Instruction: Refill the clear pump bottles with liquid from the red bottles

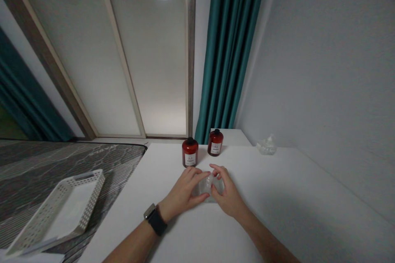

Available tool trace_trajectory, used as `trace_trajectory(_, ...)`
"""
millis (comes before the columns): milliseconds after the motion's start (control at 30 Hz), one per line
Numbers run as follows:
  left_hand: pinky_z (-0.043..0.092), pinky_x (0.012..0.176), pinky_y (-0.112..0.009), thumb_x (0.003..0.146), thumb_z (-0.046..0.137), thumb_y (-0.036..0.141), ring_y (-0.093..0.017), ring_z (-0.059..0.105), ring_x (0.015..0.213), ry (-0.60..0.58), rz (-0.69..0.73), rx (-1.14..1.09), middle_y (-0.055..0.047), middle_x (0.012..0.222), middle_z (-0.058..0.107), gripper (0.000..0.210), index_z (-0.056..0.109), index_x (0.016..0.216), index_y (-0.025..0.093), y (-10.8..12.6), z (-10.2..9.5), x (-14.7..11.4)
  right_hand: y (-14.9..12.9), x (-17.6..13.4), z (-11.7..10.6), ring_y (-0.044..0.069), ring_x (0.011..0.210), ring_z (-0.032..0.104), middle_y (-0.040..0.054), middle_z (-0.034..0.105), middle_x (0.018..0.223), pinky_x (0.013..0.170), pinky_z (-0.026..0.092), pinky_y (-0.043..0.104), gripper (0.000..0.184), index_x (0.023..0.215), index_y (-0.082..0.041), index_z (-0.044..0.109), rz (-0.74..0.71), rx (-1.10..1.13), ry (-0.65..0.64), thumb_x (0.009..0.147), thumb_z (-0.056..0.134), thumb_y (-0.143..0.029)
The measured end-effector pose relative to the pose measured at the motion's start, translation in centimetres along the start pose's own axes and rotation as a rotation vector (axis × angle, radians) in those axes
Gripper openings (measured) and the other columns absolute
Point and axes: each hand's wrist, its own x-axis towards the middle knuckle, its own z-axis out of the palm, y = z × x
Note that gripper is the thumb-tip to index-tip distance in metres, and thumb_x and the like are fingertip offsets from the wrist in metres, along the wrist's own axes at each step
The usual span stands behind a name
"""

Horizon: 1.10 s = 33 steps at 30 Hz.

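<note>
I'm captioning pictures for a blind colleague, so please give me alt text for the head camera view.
A left hand, wearing a watch, and a right hand curve around a clear object on a white table. Behind stand a nearer red bottle and a farther red bottle; a white perforated basket lies at lower left.

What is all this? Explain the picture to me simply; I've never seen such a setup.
There is no machine here: a person works with two bare hands. The single picture comes from a camera worn on the head, looking forward and down. The left hand, with a watch on its wrist, and the right hand are cupped around a clear object on a white table; how firmly it is gripped, I cannot tell. Beyond stand two red-brown bottles with dark tops. Another clear item sits near the wall.
</note>
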Motion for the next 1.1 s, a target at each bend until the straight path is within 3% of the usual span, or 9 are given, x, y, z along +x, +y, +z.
trace_trajectory(400, 0.047, 0.095, -0.042, 0.09, 0.066, 0.029, -0.026, 0.051, 0.107, -0.002, 0.003, -0.004, -0.01, 0.117, 0.056, 0.056, 0.044, 0.142, 0.027, -0.1, 0.01, -0.04, 0.08, -0.05, -0.07, 0.022, 0.101, 0.058, 0.0062, 0.061, 0.11, 0.089, 0.049, 0.038, 0.06, 0.131, -0.025, 0.051, -0.016, 0.02, -0.009, 0.075, 0.05, -0.005)
trace_trajectory(567, 0.046, 0.095, -0.042, 0.09, 0.066, 0.028, -0.026, 0.051, 0.106, -0.004, 0.009, 0.002, -0.01, 0.117, 0.055, 0.055, 0.044, 0.141, 0.025, -0.06, -0.04, -0.04, 0.0, 0.04, -0.08, 0.022, 0.094, 0.057, 0.0036, 0.058, 0.097, 0.088, 0.049, 0.037, 0.058, 0.128, -0.024, 0.053, -0.036, 0.006, 0.008, 0.074, 0.05, -0.005)
trace_trajectory(700, 0.046, 0.094, -0.042, 0.09, 0.067, 0.028, -0.026, 0.051, 0.107, -0.014, 0.003, -0.002, -0.01, 0.117, 0.055, 0.057, 0.043, 0.141, 0.026, -0.02, -0.08, -0.01, 0.01, 0.06, -0.09, 0.023, 0.1, 0.057, 0.0057, 0.061, 0.108, 0.091, 0.048, 0.039, 0.061, 0.131, -0.024, 0.05, -0.014, 0.021, -0.005, 0.074, 0.05, -0.006)
trace_trajectory(833, 0.047, 0.094, -0.042, 0.09, 0.067, 0.027, -0.026, 0.051, 0.106, -0.008, -0.004, -0.002, -0.01, 0.116, 0.056, 0.055, 0.045, 0.14, 0.025, -0.04, -0.09, -0.03, 0.09, 0.03, -0.12, 0.022, 0.097, 0.057, 0.0043, 0.058, 0.101, 0.092, 0.048, 0.04, 0.06, 0.131, -0.024, 0.051, -0.013, 0.017, -0.003, 0.074, 0.05, -0.006)
trace_trajectory(967, 0.047, 0.093, -0.042, 0.09, 0.067, 0.028, -0.026, 0.051, 0.106, -0.009, 0.001, -0.002, -0.01, 0.116, 0.056, 0.056, 0.044, 0.141, 0.026, -0.05, -0.04, -0.05, 0.16, 0.02, -0.06, 0.023, 0.102, 0.056, 0.0063, 0.059, 0.11, 0.094, 0.046, 0.04, 0.06, 0.133, -0.024, 0.049, 0.01, 0.026, -0.024, 0.076, 0.051, -0.007)
trace_trajectory(1100, 0.047, 0.092, -0.042, 0.09, 0.066, 0.028, -0.026, 0.051, 0.105, 0.006, 0.021, 0.006, -0.01, 0.115, 0.055, 0.055, 0.044, 0.14, 0.025, -0.07, 0.03, -0.07, 0.38, 0.05, -0.05, 0.022, 0.098, 0.056, 0.0045, 0.057, 0.1, 0.094, 0.046, 0.04, 0.058, 0.132, -0.023, 0.05, -0.006, 0.018, -0.014, 0.076, 0.053, -0.009)
